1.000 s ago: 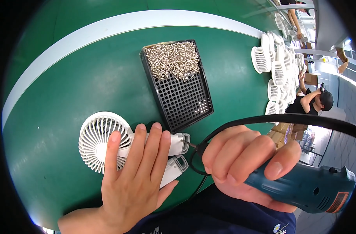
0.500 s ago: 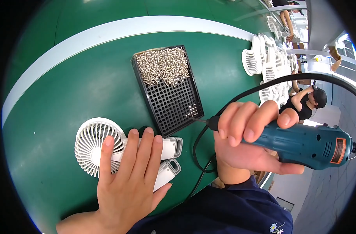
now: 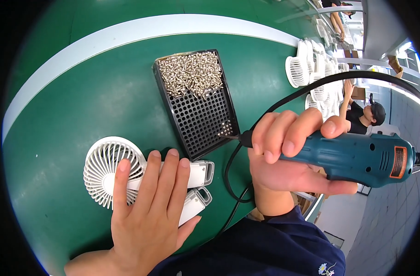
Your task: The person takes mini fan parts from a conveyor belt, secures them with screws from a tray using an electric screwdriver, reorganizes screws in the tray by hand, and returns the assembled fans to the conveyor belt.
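My right hand is wrapped round a teal electric screwdriver, held level with its thin bit pointing left. The bit's tip is at a few screws seated in the lower right of a black perforated tray; whether it touches one I cannot tell. A heap of small silvery screws fills the tray's far end. My left hand lies flat, fingers spread, over a white handheld fan and partly hides it. Beside the fan's handle lies a second white handle, its other end covered by my hand.
A black cable arches from the far right over the table and loops beside the tray. Many white fan parts are piled at the right. A white strip edges the green table. A co-worker sits beyond the pile.
My view has shifted slightly. The screwdriver's bit stays at the screws in the tray, and my left hand keeps its place on the fan. The co-worker's arm has moved toward the pile.
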The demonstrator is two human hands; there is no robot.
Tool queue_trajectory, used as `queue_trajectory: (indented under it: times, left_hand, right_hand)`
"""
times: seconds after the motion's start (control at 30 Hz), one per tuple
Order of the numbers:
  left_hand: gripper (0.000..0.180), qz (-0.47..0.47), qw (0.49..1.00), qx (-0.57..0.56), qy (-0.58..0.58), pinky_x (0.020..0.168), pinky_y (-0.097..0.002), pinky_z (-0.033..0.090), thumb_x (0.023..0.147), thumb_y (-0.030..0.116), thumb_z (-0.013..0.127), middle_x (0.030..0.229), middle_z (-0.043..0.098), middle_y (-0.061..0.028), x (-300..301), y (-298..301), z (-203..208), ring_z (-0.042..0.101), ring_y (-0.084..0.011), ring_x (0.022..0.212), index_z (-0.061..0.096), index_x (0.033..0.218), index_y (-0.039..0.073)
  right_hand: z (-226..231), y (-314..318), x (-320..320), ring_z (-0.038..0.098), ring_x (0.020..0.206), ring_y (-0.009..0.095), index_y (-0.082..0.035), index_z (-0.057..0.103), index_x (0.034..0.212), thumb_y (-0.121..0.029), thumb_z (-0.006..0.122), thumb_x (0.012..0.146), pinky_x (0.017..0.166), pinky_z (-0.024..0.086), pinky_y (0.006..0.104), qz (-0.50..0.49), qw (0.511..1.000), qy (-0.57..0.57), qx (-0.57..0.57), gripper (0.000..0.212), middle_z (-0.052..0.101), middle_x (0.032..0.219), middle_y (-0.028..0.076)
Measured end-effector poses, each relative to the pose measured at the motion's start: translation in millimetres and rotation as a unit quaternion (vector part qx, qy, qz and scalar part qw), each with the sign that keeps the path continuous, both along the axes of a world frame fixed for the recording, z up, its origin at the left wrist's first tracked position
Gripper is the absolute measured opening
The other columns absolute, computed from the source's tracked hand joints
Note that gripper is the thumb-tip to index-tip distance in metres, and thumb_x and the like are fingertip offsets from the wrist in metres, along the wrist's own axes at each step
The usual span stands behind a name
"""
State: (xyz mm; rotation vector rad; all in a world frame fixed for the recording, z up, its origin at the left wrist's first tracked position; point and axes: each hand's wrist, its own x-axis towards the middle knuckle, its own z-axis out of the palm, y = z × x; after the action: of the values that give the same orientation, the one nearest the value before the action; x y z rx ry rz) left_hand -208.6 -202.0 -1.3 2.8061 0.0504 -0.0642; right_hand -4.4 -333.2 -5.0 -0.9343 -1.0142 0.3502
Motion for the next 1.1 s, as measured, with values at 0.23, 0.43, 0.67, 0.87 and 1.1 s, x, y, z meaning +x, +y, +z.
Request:
queue_trajectory:
  times: [0.23,0.43,0.67,0.87,1.1]
  left_hand:
    - [0.088,-0.003,1.000,0.006,0.000,0.119,-0.0671,0.020,0.080,0.056,0.064,0.143,0.054,-0.0201,-21.8,8.1,11.6,0.049,-0.0387,0.136,0.051,0.142,-0.006]
    - [0.088,0.001,1.000,0.006,0.003,0.120,-0.0672,0.019,0.080,0.056,0.065,0.143,0.053,-0.0202,-8.8,2.7,9.5,0.049,-0.0385,0.136,0.051,0.141,-0.006]
    - [0.088,-0.003,1.000,-0.006,-0.001,0.120,-0.0670,0.019,0.080,0.055,0.065,0.144,0.053,-0.0192,4.9,-1.8,0.2,0.048,-0.0375,0.136,0.052,0.141,-0.006]
    - [0.089,0.009,0.999,-0.040,0.008,0.120,-0.0649,0.021,0.077,0.052,0.069,0.145,0.052,-0.0168,1.6,0.2,1.5,0.047,-0.0348,0.138,0.050,0.143,-0.005]
    - [0.089,0.017,0.999,-0.046,0.018,0.119,-0.0634,0.024,0.078,0.051,0.069,0.147,0.051,-0.0158,0.4,0.8,-1.0,0.047,-0.0327,0.138,0.048,0.145,-0.003]
  right_hand:
    - [8.2,6.9,-18.6,0.056,0.061,0.021,-0.007,0.048,0.133,-0.081,0.047,0.092,0.055,0.047,0.0369,0.005,1.000,0.019,0.020,0.085,0.057,0.088,0.009]
    - [3.6,6.1,-4.0,0.056,0.060,0.020,-0.008,0.049,0.131,-0.085,0.048,0.088,0.053,0.048,0.0363,0.024,1.000,-0.008,0.012,0.088,0.057,0.088,0.009]
    - [3.5,-5.2,1.4,0.056,0.058,0.019,-0.009,0.050,0.131,-0.084,0.051,0.088,0.049,0.047,0.0348,-0.023,0.999,-0.046,0.013,0.086,0.056,0.086,0.007]
    - [35.7,0.8,-39.8,0.048,0.049,0.013,-0.009,0.051,0.115,-0.054,0.061,0.096,0.038,0.041,0.0289,-0.064,0.995,0.045,0.062,0.051,0.050,0.077,0.003]
    - [19.4,-4.4,-58.9,0.044,0.043,0.014,-0.008,0.046,0.112,-0.057,0.055,0.099,0.039,0.040,0.0297,0.039,0.997,-0.049,0.050,0.052,0.051,0.070,0.003]
